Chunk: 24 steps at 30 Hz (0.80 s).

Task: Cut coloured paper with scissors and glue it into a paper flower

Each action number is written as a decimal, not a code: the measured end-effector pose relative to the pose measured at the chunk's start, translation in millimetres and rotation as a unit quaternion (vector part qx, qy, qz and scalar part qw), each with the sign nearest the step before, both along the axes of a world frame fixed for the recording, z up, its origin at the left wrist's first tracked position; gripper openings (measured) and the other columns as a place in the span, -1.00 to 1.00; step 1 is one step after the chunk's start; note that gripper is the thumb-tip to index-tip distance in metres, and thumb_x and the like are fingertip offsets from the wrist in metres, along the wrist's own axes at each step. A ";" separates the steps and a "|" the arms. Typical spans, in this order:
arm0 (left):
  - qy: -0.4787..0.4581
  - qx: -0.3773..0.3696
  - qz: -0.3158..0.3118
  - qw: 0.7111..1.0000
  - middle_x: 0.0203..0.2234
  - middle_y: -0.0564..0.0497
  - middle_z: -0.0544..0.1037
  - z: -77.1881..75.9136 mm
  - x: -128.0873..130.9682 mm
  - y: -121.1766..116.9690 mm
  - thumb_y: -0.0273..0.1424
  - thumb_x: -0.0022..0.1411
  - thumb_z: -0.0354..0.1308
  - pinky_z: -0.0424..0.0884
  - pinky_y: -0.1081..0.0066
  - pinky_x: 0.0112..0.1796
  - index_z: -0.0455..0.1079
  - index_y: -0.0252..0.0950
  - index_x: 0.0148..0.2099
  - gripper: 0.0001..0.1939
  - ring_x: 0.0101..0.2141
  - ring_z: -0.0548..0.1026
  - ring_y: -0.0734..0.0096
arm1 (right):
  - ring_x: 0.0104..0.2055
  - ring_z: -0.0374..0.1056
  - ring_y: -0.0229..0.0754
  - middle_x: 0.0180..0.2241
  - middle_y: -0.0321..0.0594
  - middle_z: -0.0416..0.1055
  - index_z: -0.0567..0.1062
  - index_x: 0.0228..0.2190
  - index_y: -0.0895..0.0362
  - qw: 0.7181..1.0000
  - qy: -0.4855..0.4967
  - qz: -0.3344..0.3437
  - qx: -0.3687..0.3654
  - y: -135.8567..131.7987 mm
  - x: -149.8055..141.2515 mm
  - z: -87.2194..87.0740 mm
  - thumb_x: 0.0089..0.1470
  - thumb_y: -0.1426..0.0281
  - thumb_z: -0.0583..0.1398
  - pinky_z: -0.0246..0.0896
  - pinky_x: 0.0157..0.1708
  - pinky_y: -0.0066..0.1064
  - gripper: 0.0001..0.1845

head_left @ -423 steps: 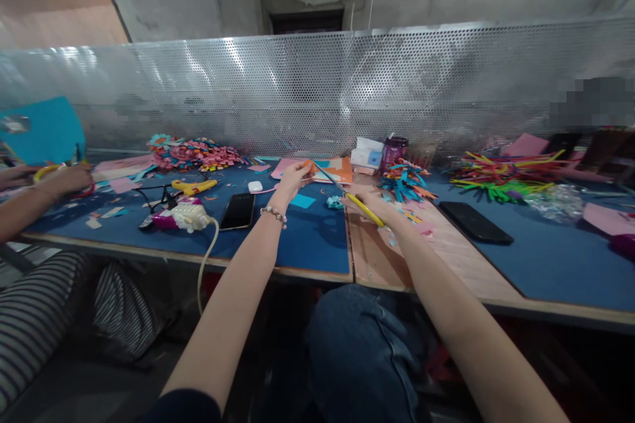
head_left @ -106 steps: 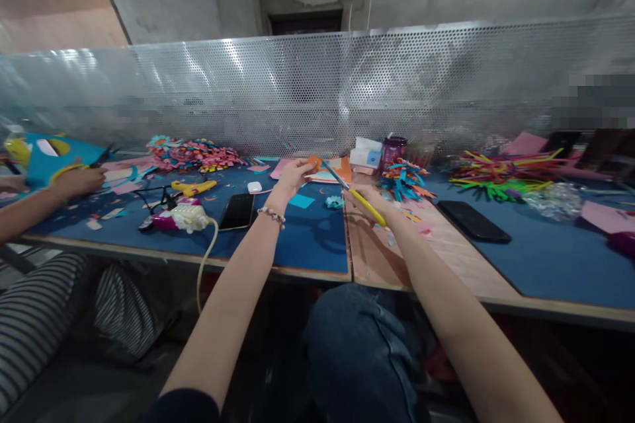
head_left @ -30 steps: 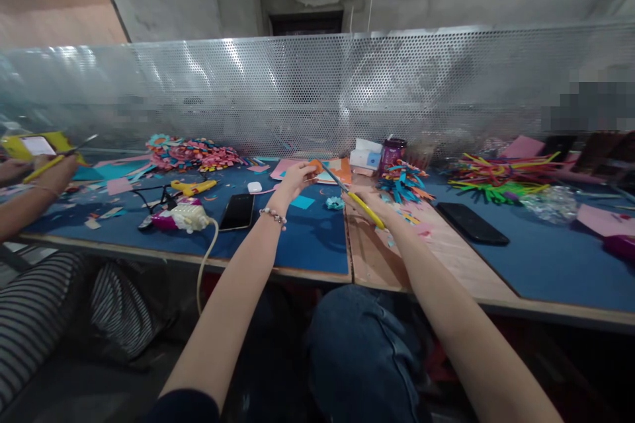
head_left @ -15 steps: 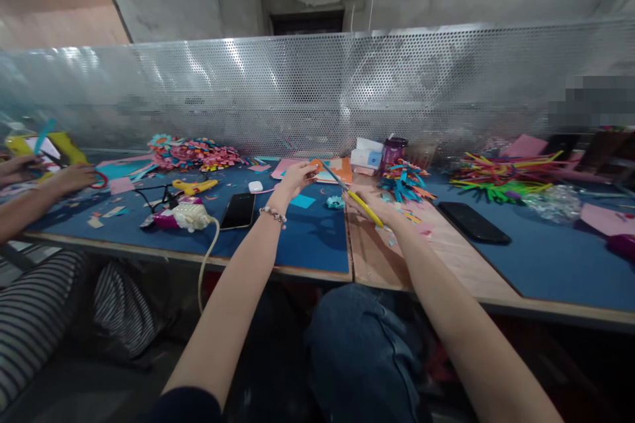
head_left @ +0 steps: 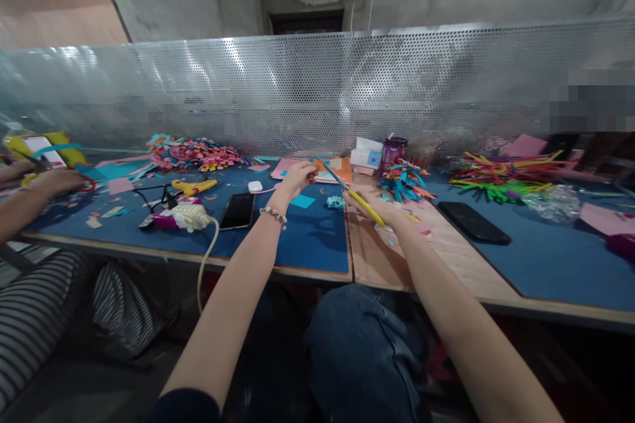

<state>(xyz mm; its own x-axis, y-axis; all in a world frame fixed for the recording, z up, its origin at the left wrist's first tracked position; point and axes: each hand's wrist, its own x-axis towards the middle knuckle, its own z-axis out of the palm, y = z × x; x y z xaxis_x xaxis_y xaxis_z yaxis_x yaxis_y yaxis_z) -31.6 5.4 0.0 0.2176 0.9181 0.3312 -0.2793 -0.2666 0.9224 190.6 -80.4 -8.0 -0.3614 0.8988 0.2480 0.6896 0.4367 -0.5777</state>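
Between the fingers of my left hand (head_left: 296, 180) is a small orange piece of paper (head_left: 317, 164), held above the blue mat. My right hand (head_left: 373, 206) grips a pair of scissors (head_left: 366, 206) with yellow handles. Their metal blades point up and left, with the tips at the orange paper; whether they touch it I cannot tell. Below the hands lie a light-blue paper flower (head_left: 335, 202) and a blue paper square (head_left: 302, 201). Pink and orange sheets (head_left: 337, 172) rest just behind my left hand.
Left of my arm are a phone (head_left: 238, 210), a yellow glue gun (head_left: 194, 186) and a power strip (head_left: 186, 217) with a cord. Paper-strip bundles (head_left: 404, 182) and a black phone (head_left: 473, 222) lie to the right. A co-worker's hands (head_left: 59, 182) hold scissors at far left.
My hands, the scissors and the orange paper have hardly moved. At far left, the co-worker's hands have shifted left and down, and the blue strip there now lies more level.
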 end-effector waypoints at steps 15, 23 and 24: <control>0.015 0.009 0.021 1.000 -0.55 0.03 0.38 0.3 0.3 0.0 -0.44 0.02 0.22 0.26 0.50 -0.45 0.39 -0.37 -0.45 -0.91 -0.53 0.33 0.59 | -0.58 -0.01 -0.34 -0.66 -0.39 -0.01 0.23 -0.58 0.12 0.999 -0.022 -0.031 0.019 0.6 -0.4 -2.1 -0.04 -0.22 -0.05 -0.10 -0.57 -0.47 -0.37; 0.003 0.012 0.003 1.000 -0.56 0.04 0.37 -0.8 1.1 2.0 -0.42 0.00 0.23 0.26 0.49 -0.45 0.40 -0.37 -0.42 -0.89 -0.53 0.32 0.59 | -0.53 0.03 -0.31 -0.61 -0.34 0.08 0.28 -0.56 0.15 0.998 -0.034 -0.035 0.050 2.0 -0.8 -2.7 -0.01 -0.21 -0.09 -0.09 -0.54 -0.47 -0.34; 0.006 0.011 0.006 1.000 -0.56 0.04 0.37 -0.8 1.3 1.9 -0.42 0.01 0.23 0.26 0.49 -0.45 0.40 -0.37 -0.43 -0.90 -0.53 0.32 0.59 | -0.53 0.04 -0.31 -0.61 -0.33 0.09 0.29 -0.56 0.15 0.998 -0.032 -0.035 0.051 1.3 -1.2 -2.2 -0.01 -0.21 -0.09 -0.08 -0.53 -0.47 -0.34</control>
